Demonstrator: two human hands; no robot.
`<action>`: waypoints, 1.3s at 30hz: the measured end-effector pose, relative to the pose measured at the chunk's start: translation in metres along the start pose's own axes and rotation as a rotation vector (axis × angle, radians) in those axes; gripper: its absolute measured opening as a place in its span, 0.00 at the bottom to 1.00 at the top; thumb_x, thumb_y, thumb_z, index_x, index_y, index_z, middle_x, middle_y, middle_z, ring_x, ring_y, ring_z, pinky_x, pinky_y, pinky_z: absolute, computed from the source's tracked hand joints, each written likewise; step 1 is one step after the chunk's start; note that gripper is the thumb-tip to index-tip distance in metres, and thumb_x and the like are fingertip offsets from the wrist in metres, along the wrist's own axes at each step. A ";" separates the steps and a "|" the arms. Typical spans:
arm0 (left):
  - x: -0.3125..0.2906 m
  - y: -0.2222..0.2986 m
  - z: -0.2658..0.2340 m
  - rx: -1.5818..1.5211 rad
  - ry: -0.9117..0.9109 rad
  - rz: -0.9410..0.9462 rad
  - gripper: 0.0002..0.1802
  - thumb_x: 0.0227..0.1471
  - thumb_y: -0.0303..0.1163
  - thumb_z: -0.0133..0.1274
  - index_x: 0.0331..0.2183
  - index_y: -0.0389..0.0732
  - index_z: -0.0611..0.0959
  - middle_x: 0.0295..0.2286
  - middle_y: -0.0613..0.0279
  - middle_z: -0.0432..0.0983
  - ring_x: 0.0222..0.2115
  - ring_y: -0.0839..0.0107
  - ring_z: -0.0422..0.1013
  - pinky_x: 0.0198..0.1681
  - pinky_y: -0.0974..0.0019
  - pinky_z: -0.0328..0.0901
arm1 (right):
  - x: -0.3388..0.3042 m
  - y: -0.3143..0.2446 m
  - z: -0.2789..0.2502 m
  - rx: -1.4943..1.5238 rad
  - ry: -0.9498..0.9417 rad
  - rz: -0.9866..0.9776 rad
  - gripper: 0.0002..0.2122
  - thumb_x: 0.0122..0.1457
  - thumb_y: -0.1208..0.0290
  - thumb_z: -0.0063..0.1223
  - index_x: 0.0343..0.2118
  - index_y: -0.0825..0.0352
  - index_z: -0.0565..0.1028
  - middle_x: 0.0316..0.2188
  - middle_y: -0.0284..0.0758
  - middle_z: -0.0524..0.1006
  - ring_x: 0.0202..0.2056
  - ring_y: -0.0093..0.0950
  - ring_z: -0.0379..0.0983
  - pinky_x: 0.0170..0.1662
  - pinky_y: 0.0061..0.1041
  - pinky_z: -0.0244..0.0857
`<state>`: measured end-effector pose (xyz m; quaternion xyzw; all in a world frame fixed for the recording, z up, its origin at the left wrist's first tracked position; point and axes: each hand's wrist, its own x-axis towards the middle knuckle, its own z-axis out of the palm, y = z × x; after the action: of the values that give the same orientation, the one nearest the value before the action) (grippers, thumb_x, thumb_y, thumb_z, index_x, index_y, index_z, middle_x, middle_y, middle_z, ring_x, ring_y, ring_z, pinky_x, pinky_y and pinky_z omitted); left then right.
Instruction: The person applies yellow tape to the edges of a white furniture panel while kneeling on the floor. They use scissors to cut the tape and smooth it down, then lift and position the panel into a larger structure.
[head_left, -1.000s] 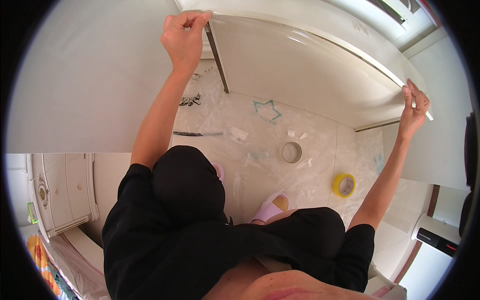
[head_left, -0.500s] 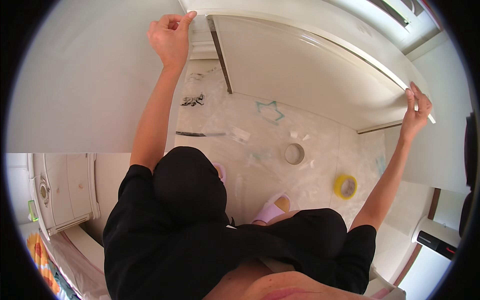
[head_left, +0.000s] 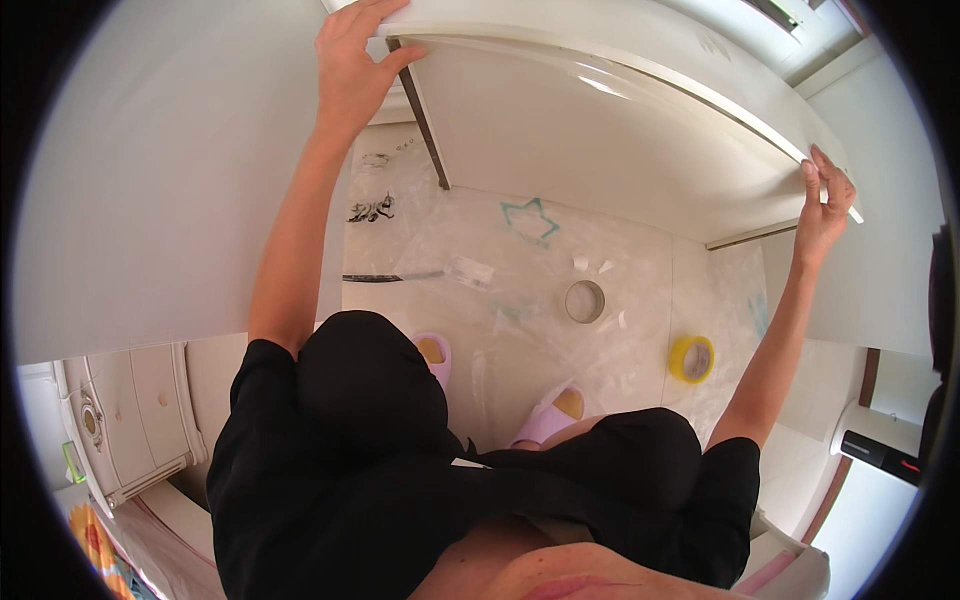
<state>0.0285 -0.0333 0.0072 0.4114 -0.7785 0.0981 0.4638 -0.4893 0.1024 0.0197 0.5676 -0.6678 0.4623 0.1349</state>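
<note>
Clear plastic (head_left: 545,275) covers much of the pale floor (head_left: 400,305) before the white panel (head_left: 600,140). Nearest, well left of the panel, a dresser (head_left: 140,420) looks closed, its contents hidden. Yellow tape (head_left: 680,359) and a tape ring (head_left: 597,292) lie nearer than the panel. Handling the panel's upper edge seems the step: the right hand (head_left: 826,200) has its grip pinched on the right end; the left hand (head_left: 352,55) spreads across the left corner, whether gripping I cannot tell. Any move probably calls for even support.
</note>
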 end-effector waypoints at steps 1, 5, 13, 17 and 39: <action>0.003 0.011 -0.003 -0.022 -0.021 0.008 0.34 0.32 0.32 0.71 0.46 0.39 0.80 0.47 0.54 0.75 0.52 0.54 0.66 0.58 0.54 0.59 | 0.000 0.001 -0.002 -0.022 0.005 0.004 0.13 0.58 0.58 0.60 0.43 0.55 0.82 0.45 0.23 0.79 0.51 0.24 0.64 0.54 0.27 0.61; 0.015 0.027 -0.018 -0.077 -0.128 -0.061 0.33 0.35 0.36 0.71 0.46 0.40 0.81 0.46 0.54 0.76 0.52 0.55 0.67 0.59 0.54 0.58 | -0.001 0.003 -0.001 -0.030 0.021 0.005 0.12 0.58 0.58 0.60 0.42 0.55 0.82 0.45 0.21 0.79 0.51 0.24 0.64 0.54 0.27 0.61; 0.024 0.031 0.002 0.045 -0.101 -0.013 0.25 0.36 0.37 0.71 0.40 0.40 0.85 0.41 0.57 0.80 0.47 0.58 0.71 0.61 0.49 0.51 | -0.002 0.003 0.002 -0.005 0.027 0.000 0.11 0.58 0.59 0.60 0.40 0.55 0.82 0.45 0.22 0.79 0.51 0.25 0.64 0.54 0.28 0.60; 0.021 0.023 0.008 0.038 -0.046 0.070 0.24 0.33 0.33 0.71 0.39 0.41 0.85 0.42 0.59 0.81 0.46 0.59 0.72 0.58 0.51 0.54 | -0.002 0.000 0.002 0.007 0.038 0.018 0.11 0.58 0.59 0.60 0.42 0.55 0.82 0.45 0.23 0.79 0.51 0.24 0.64 0.54 0.28 0.60; 0.019 0.024 0.005 0.030 -0.139 0.172 0.25 0.39 0.27 0.67 0.44 0.47 0.82 0.44 0.71 0.79 0.41 0.69 0.70 0.58 0.58 0.52 | -0.022 -0.172 0.120 0.040 0.066 -0.678 0.21 0.44 0.63 0.66 0.42 0.65 0.77 0.44 0.32 0.77 0.46 0.34 0.70 0.47 0.35 0.64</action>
<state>0.0038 -0.0314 0.0257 0.3559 -0.8397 0.1202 0.3921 -0.2893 0.0366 0.0198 0.7447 -0.4270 0.4222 0.2912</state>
